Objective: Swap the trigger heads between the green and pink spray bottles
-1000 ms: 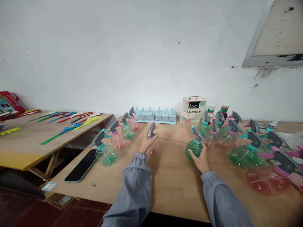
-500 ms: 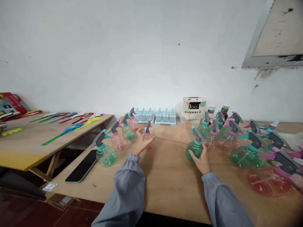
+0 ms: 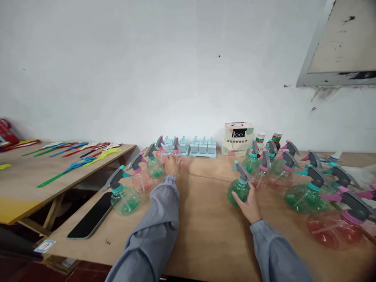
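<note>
My left hand (image 3: 172, 166) is at the back of the table, closed around a pink spray bottle (image 3: 176, 145) with a grey trigger head. It stands beside another pink spray bottle (image 3: 160, 156); my fingers partly hide its body. Farther right, my right hand (image 3: 249, 203) grips a green spray bottle (image 3: 237, 188) by its round body, thumb in front. That bottle has a teal collar and nozzle and stands upright, tilted slightly if at all. On the left are a green bottle (image 3: 127, 201), a pink bottle (image 3: 141, 181) and another green bottle (image 3: 155, 167).
Several spray bottles crowd the right side, including a large pink one (image 3: 333, 229). Light blue ice-pop moulds (image 3: 203, 148) and a paper bag (image 3: 237, 140) stand by the wall. A phone (image 3: 90, 217) lies at left. Plastic toys (image 3: 55, 177) cover the neighbouring table.
My left hand has carried the pink spray bottle back and leftward to the row's far end. My right hand stays on the green bottle. The view has shifted slightly.
</note>
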`<state>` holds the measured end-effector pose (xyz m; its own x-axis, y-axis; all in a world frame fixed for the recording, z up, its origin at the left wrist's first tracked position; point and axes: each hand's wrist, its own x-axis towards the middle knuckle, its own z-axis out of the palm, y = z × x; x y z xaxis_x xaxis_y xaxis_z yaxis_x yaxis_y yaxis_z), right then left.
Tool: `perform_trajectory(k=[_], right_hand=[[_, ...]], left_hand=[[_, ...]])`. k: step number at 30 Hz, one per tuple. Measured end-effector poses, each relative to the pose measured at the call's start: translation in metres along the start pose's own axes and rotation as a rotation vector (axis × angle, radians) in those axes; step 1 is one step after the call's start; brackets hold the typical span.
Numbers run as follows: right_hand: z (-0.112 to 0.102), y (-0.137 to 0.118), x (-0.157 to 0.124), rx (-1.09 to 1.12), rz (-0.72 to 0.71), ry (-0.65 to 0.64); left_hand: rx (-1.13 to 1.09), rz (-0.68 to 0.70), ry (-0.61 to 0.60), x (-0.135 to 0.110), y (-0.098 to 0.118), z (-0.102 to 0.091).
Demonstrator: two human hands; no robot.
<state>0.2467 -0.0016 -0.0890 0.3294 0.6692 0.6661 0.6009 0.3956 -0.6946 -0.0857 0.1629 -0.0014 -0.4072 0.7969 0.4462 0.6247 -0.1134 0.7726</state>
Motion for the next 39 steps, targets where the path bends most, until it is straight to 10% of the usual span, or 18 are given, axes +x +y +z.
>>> perform_trajectory(k=[17,21,27,32,34,39], right_hand=[[0.004,0.000,-0.007,-0.019,-0.012,-0.036],[0.013,-0.005,-0.015,-0.007,-0.035,-0.106],[0.035,-0.023,-0.032,0.065,-0.110,-0.237],[0.033,-0.026,-0.031,0.057,-0.226,-0.386],[0.021,-0.021,-0.018,0.022,-0.258,-0.307],[-0.018,0.012,0.030,-0.153,-0.179,0.397]], left_hand=[[-0.066,-0.013,0.157,0.000,0.014,0.009],[-0.233,0.175,-0.002,-0.042,0.037,0.011],[-0.627,0.494,-0.609,-0.145,0.085,0.007],[-0.576,0.252,-0.430,-0.178,0.101,0.011],[-0.590,0.198,-0.394,-0.177,0.098,0.011],[-0.703,0.033,-0.437,-0.164,0.085,0.003]])
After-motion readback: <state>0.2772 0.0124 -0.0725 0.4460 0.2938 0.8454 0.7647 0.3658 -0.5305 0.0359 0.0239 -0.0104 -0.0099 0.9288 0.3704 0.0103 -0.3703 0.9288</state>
